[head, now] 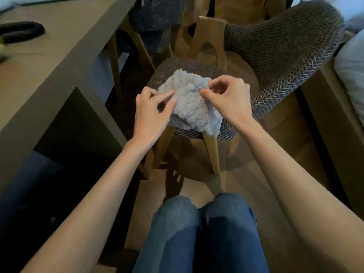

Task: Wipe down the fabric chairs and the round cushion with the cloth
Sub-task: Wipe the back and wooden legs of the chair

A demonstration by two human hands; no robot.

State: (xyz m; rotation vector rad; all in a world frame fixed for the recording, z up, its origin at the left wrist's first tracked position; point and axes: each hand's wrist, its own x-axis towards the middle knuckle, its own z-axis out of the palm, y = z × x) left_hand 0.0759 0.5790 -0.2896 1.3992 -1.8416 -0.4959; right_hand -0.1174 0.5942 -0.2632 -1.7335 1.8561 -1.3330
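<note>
So, the fluffy pale grey-blue cloth [194, 103] is bunched up right over the seat of the nearest chair [189, 66], held between both hands. The left hand [151, 113] pinches the cloth's left edge between thumb and fingertips, with the other fingers loosely curled. The right hand [228, 97] pinches the upper right edge the same way, thumb against forefinger, with the remaining fingers curled in above it. The cloth is spread between the two pinches and its lower end droops past the front rim of the seat. Can't tell whether it's actually resting on the seat or hanging just above it.

The chair has a grey woven seat, light wooden legs and a curved backrest [281, 56] in the same woven fabric, which wraps round on the right. It stands just beside the table [59, 46], which runs along the left side. A second chair [153, 18] in darker fabric, with the same kind of wooden legs, sits further back by the table edge. On the table top there's a black ribbed thing [21, 32] at the far left, too blurry to name.

Down at the bottom you see the person's knees in blue jeans [197, 233], close together, near the chair's front legs. There's a wooden floor [285, 123] underneath it all, and something pale and soft [352, 71] at the right edge, mostly cut off.
</note>
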